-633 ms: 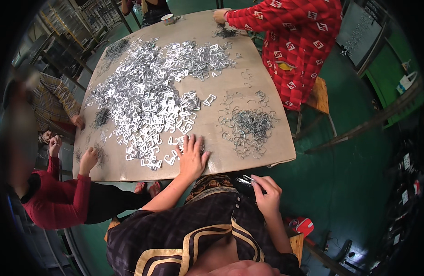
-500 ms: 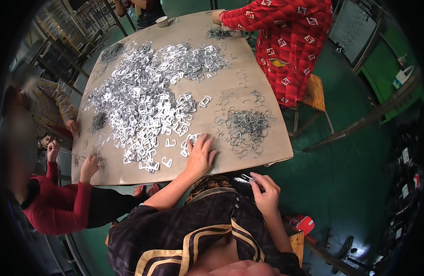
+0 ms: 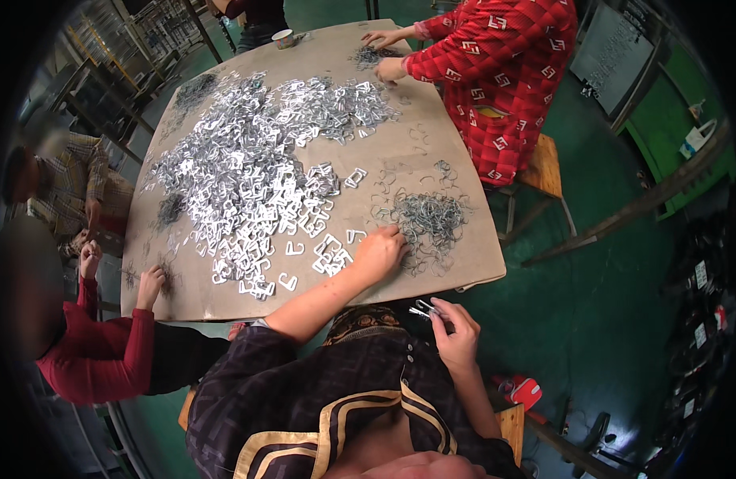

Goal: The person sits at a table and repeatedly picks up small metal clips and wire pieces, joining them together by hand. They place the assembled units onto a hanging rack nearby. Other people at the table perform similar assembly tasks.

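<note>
My left hand [image 3: 377,251] rests palm down on the brown table [image 3: 455,263], its fingertips at the near edge of a heap of grey wire clips [image 3: 433,221]. A big spread of shiny flat metal pieces [image 3: 248,180] covers the table's left and middle. My right hand [image 3: 455,331] is off the table near my lap, pinching a small metal piece [image 3: 423,309] between the fingers. Both forearms come out of dark patterned sleeves.
A person in a red patterned top [image 3: 503,80] sits on a wooden stool [image 3: 543,168] at the far right, hands on another wire heap. A person in a red sleeve [image 3: 104,351] sits at the left. A cup [image 3: 283,37] stands at the far edge. Green floor surrounds the table.
My left hand has slid right across the table, from the flat metal pieces to the wire clip heap. My right hand stays low by my lap.
</note>
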Available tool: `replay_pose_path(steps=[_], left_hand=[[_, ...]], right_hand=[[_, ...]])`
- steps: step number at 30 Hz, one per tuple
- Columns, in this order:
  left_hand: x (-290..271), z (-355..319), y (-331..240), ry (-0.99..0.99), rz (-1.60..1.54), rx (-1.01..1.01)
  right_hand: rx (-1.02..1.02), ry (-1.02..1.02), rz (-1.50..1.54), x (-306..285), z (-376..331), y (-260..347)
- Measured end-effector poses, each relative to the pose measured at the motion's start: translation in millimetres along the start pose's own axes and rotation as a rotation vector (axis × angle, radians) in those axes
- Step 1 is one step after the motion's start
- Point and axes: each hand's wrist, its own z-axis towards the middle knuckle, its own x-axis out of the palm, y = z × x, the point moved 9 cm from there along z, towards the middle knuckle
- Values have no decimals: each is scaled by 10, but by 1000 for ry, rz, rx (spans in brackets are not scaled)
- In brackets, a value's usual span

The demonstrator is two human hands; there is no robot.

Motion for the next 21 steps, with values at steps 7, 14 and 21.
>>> replay_pose_path(steps=[7, 14, 21], left_hand=[[261, 137, -11, 27, 47, -126], [80, 109, 21, -20, 15, -168], [-289, -67, 182, -115, -157, -187]], right_hand=[[58, -14, 22, 58, -1, -100], [48, -6, -28, 85, -1, -148], [30, -26, 6, 180, 18, -195]])
